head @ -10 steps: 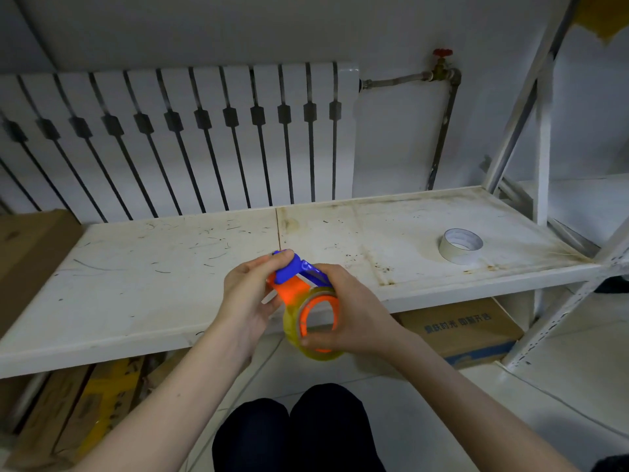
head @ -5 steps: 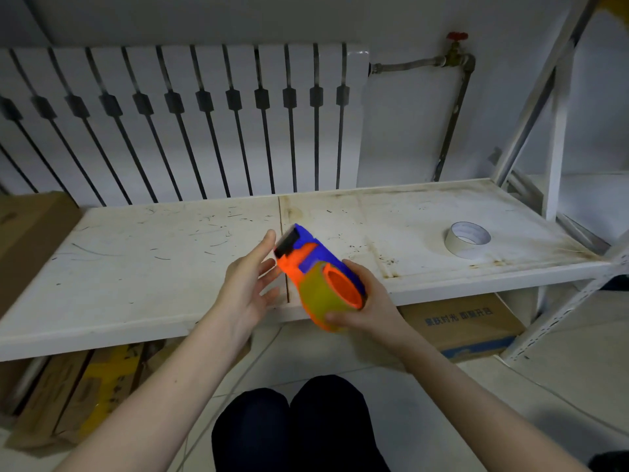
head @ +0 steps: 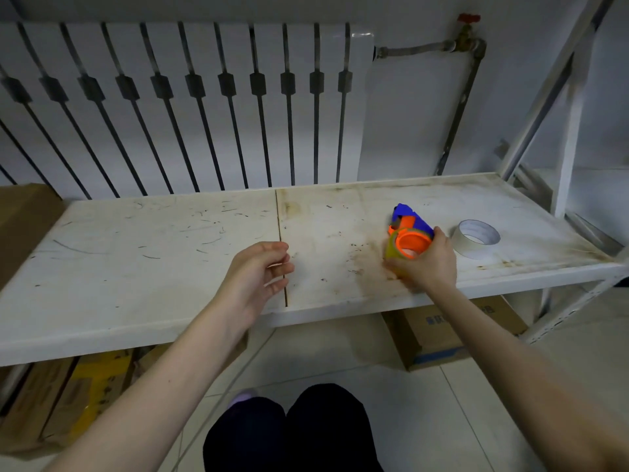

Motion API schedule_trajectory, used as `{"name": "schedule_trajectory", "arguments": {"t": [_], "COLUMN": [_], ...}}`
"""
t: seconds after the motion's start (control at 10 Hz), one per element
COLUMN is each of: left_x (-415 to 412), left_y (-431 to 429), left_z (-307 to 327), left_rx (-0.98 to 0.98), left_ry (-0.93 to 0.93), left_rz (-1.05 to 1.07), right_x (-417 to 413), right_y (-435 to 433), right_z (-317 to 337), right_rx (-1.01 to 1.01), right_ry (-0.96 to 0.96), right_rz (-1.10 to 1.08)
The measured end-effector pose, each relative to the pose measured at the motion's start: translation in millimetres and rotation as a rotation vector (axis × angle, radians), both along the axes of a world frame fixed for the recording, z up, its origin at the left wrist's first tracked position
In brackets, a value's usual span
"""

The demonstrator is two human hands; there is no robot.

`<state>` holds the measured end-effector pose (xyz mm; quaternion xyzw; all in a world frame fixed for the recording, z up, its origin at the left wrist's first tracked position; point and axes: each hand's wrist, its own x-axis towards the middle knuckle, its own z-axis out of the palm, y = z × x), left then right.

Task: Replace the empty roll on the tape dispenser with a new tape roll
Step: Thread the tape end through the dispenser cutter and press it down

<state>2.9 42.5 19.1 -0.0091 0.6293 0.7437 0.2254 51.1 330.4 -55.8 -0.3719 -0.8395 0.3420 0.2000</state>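
The blue and orange tape dispenser (head: 408,229) carries a yellowish tape roll (head: 391,248) on its orange hub and rests low on the right part of the white shelf (head: 170,253). My right hand (head: 430,265) grips it from the near side, fingers wrapped around the roll. Just right of it a pale, nearly bare roll (head: 476,238) lies flat on the shelf. My left hand (head: 255,277) hovers over the shelf's middle seam, fingers loosely curled and apart, holding nothing.
A white radiator (head: 204,107) and a pipe with a red valve (head: 468,20) back the shelf. A white rack upright (head: 571,131) stands at right. Cardboard boxes (head: 449,332) sit under the shelf. My dark-clothed knees (head: 292,434) are below.
My right hand carried the dispenser from in front of the shelf edge out to the right, down beside the pale roll. My left hand let go and stayed near the middle.
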Motion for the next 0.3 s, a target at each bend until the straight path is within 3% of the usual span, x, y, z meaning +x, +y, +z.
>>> {"name": "schedule_trajectory", "arguments": {"t": [0.3], "left_x": [-22.8], "left_y": [23.3], "left_z": [1.2], "left_rx": [-0.039], "left_ry": [-0.031], "left_rz": [-0.032], "right_x": [-23.8], "right_y": [13.1], "right_z": [3.4], "right_rx": [0.057], "right_ry": [-0.119], "right_rz": [-0.014]}}
